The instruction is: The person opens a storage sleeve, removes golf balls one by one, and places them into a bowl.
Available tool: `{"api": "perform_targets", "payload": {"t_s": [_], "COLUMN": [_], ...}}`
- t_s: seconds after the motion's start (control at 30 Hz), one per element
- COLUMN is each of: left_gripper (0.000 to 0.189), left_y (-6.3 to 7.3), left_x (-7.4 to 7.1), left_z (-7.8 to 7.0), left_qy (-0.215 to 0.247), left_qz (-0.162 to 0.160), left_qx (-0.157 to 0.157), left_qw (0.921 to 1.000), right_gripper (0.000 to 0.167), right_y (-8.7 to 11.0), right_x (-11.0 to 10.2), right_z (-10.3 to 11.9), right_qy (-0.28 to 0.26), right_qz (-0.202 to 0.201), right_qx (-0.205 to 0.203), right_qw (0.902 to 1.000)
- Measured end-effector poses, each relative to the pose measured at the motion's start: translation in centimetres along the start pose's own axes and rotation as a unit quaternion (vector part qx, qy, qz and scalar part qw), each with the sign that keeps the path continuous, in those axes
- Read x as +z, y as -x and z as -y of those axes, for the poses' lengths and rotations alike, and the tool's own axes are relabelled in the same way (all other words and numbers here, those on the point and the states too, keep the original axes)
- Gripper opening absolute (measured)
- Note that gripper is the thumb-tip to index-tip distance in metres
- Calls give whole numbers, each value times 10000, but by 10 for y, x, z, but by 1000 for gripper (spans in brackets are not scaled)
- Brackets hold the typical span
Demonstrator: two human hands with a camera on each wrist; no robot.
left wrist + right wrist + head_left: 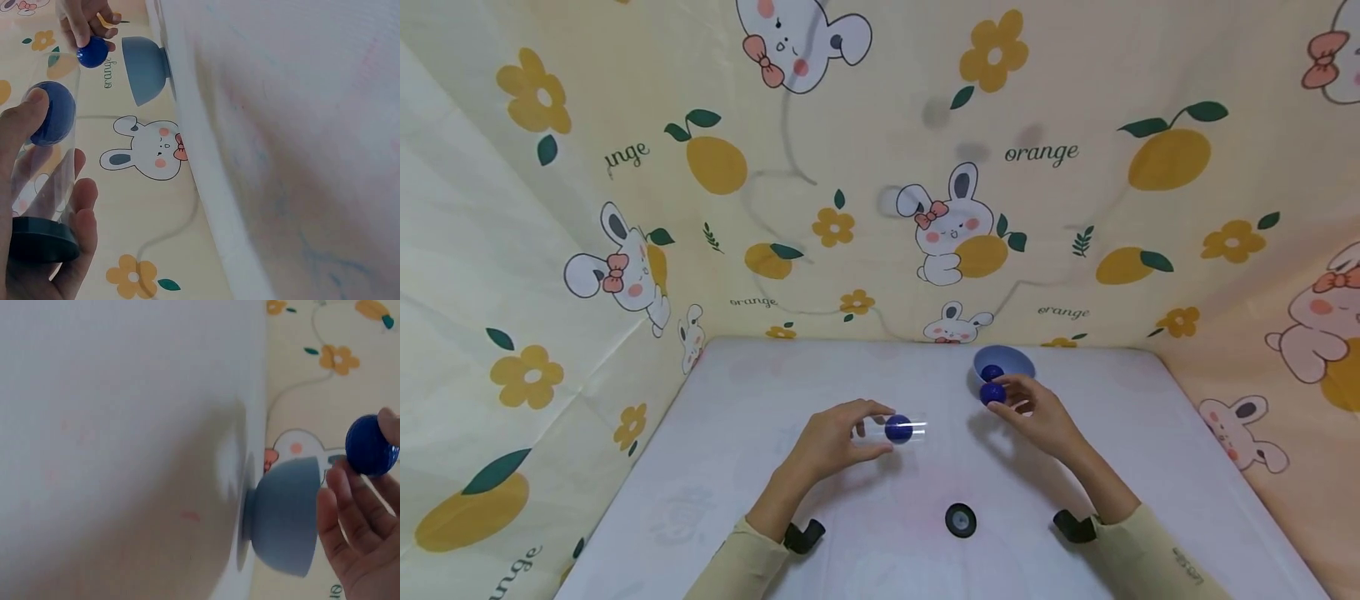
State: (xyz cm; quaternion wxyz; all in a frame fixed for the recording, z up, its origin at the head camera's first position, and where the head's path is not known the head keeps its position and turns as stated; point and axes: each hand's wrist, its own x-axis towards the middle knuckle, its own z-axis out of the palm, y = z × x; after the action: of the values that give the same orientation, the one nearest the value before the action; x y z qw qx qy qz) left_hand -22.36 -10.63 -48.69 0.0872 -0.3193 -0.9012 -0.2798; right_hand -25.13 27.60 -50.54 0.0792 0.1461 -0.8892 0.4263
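My left hand [838,440] grips a clear plastic tube [45,181] that lies sideways in the head view, with a dark cap [44,240] at its palm end. Inside the tube is a blue ball [898,429]. Between thumb and fingertips, my right hand [1033,415] pinches another blue ball [992,394], just in front of the blue bowl [1019,363]. A further blue ball [992,372] shows inside that bowl, partly hidden by the pinched one. The tube's uncapped end points right, towards the right hand.
A black round lid with a grey centre [961,520] lies on the white-covered table [880,550] between the forearms. Behind the table rises a patterned cloth [865,175], which also covers both sides. The bowl stands near the table's back edge.
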Motion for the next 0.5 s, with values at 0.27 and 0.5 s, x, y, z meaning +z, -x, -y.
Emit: {"api": "perform_targets", "payload": {"t_s": [0.27,0.5], "left_gripper": [51,51], "left_y": [0,1], "left_x": [1,0], "left_z": [1,1], "left_qy": [68,11], "left_qz": [-12,26], "left_qx": [69,32], "left_qw": [10000,10000], "right_gripper": [49,50], "right_y": [-7,-11], "right_x": [-11,-13], "right_z": [-17,-21], "right_qy": [425,368], "right_qz": [-278,-532], "right_qx": [405,335], "right_qw": [9979,9973]}}
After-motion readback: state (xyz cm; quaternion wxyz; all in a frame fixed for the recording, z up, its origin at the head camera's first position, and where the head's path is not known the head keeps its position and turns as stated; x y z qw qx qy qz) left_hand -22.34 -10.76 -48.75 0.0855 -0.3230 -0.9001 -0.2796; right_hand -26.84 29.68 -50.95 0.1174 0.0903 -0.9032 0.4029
